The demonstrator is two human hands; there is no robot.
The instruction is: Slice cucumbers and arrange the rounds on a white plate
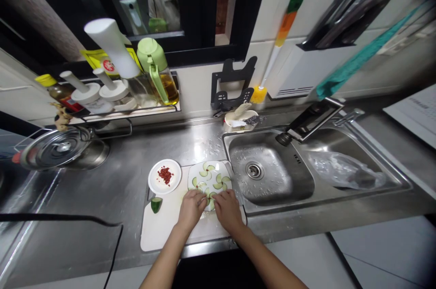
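A white square plate (211,168) lies on the white cutting board (160,230), with thin cucumber slices (221,183) arranged on it in pinwheels and small red pieces at some centres. Over the plate's near left part, my left hand (192,207) has its fingers bent and closed; what they pinch is too small to make out. My right hand (229,211) is at the near right edge, its closed fingertips on a cucumber slice of the nearest pinwheel. To the left stand a small round plate (153,184) of red bits, seemingly goji berries, and a cut cucumber piece (156,204).
Right of the board is a double sink (272,162) with a black faucet (303,121) and a plastic bag (344,168). A seasoning rack (153,110) and a lidded pot (64,148) stand left. A knife holder (306,66) hangs on the wall.
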